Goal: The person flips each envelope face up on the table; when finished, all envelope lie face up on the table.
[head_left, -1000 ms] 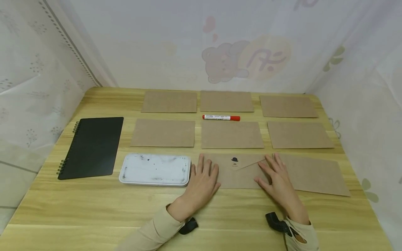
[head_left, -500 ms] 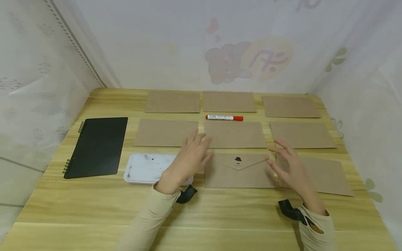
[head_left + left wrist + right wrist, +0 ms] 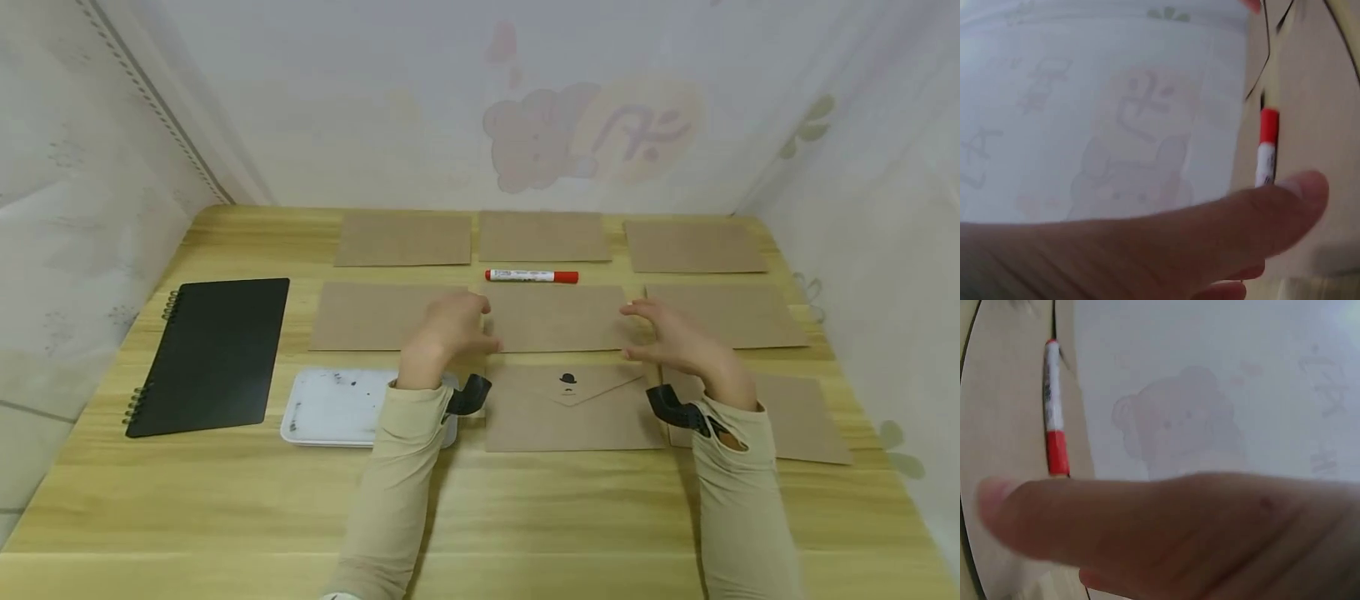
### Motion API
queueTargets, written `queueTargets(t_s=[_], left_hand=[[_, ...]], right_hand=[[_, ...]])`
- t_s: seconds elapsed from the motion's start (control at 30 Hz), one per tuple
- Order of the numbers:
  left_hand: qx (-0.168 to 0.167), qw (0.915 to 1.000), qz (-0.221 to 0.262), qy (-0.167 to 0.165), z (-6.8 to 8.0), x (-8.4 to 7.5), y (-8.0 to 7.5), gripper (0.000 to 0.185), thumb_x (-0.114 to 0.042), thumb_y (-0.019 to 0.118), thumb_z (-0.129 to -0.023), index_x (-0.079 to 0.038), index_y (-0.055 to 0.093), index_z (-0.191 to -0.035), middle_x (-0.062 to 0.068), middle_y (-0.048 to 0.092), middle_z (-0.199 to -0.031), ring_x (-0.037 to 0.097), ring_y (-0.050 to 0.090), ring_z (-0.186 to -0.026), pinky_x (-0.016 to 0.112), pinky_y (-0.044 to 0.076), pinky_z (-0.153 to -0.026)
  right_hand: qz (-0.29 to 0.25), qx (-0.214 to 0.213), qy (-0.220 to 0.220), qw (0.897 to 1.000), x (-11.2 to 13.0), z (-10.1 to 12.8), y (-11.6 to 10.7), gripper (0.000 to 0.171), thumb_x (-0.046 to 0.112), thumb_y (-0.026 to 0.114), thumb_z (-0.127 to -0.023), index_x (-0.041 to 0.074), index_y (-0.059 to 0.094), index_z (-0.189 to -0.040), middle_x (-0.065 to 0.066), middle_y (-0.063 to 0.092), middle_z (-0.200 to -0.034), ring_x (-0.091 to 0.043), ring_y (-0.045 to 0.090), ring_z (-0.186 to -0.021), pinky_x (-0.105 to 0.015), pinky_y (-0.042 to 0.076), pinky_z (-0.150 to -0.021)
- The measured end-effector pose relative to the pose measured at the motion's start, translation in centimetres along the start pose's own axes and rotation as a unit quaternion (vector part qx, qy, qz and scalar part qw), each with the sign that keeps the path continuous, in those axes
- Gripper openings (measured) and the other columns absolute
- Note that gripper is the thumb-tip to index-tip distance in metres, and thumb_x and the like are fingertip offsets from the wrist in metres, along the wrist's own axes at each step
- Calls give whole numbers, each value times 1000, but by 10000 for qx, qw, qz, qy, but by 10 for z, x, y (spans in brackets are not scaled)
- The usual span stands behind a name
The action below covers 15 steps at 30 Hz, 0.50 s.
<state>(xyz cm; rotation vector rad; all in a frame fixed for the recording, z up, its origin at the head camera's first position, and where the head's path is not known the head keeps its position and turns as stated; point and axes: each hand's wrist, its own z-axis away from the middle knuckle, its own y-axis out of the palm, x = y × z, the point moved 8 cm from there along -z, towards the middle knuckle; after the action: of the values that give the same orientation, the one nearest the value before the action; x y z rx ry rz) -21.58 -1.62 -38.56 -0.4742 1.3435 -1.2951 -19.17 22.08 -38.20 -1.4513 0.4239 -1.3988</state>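
My left hand [image 3: 486, 323] hovers at the left edge of a plain brown envelope [image 3: 558, 317] in the middle row, fingers loosely bent. At the envelope's right edge is my right hand [image 3: 628, 332], fingers and thumb spread apart. The envelope lies flat, and I cannot tell whether either hand touches it. Just nearer me lies an envelope with a small hat print [image 3: 573, 408], flap side up. A red-capped marker [image 3: 531, 276] lies just beyond the hands. Each wrist view shows a straight thumb [image 3: 1285, 206] [image 3: 1016, 512] with the marker [image 3: 1267, 147] [image 3: 1054, 434] behind it.
Several more brown envelopes lie in rows on the wooden table [image 3: 225, 500], for instance at the back [image 3: 403, 239] and front right [image 3: 802, 417]. A black spiral notebook [image 3: 210, 354] and a stained white tray [image 3: 337, 408] sit at the left. Fabric walls enclose the table.
Both hands have lifted off the hat-print envelope and moved away from me to the two side edges of the middle-row envelope.
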Motion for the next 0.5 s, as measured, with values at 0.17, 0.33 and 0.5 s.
queueTargets(t_s=[0.17,0.33,0.5], left_hand=[[157,9996,-218,-45,-15,-15,8,66,-25,80,-73,-5,52,-129,10,47,-134,27,40,-125,54,23,-103],[222,9992,-344,-19,-25,-17,17,67,-21,81,-72,-7,52,-130,9,39,-141,22,28,-134,58,16,-105],[84,9993,-357,3,-29,-8,25,61,-17,82,-70,-7,56,-125,8,45,-137,23,28,-133,60,20,-102]], right_hand=[[130,289,190,9993,-16,-10,-4,73,8,75,-75,-14,37,-133,-36,29,-138,-51,23,-126,-59,21,-101],[390,445,213,9980,-23,-20,5,73,3,74,-73,-10,38,-135,-33,22,-143,-49,15,-131,-59,16,-103],[504,508,227,9972,-27,-27,21,70,0,71,-73,-8,41,-135,-30,26,-143,-47,16,-132,-58,16,-104]])
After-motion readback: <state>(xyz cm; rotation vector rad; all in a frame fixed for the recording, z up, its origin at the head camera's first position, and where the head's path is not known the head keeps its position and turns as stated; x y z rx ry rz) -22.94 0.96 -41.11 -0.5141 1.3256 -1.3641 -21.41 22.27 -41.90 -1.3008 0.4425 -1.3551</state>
